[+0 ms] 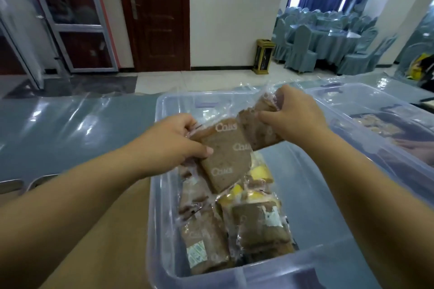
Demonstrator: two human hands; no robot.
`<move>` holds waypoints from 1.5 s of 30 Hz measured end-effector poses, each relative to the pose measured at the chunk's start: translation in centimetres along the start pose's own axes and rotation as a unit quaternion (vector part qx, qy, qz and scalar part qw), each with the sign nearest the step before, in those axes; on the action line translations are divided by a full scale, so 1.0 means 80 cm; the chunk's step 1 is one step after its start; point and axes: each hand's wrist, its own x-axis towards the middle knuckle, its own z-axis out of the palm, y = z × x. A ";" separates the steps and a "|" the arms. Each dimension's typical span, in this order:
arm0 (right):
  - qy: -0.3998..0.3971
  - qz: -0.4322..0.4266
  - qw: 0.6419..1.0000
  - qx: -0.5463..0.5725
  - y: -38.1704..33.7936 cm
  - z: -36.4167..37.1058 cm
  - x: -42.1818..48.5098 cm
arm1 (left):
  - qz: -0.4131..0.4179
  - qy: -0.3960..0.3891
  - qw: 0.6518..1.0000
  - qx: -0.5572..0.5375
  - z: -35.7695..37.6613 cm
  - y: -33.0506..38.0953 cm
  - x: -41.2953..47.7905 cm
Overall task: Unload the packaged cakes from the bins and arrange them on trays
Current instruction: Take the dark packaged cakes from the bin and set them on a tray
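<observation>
Bin: translucent rectangular plastic tub (155,195) holding brown and yellow wrapped cakes (256,225)
Left hand (175,145): pinches flat brown cake slice in glossy clear wrap (226,155), above the tub
Right hand (290,116): grips second brown wrapped slice (253,130)

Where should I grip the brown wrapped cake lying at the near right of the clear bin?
By its side edges, from above: the brown wrapped cake lies flat on top, and the walls of the clear plastic bin block a sideways reach.
</observation>
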 end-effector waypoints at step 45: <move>-0.241 0.012 0.943 0.229 -0.270 0.440 -0.165 | -0.248 0.146 0.939 -0.186 -0.166 -0.459 0.004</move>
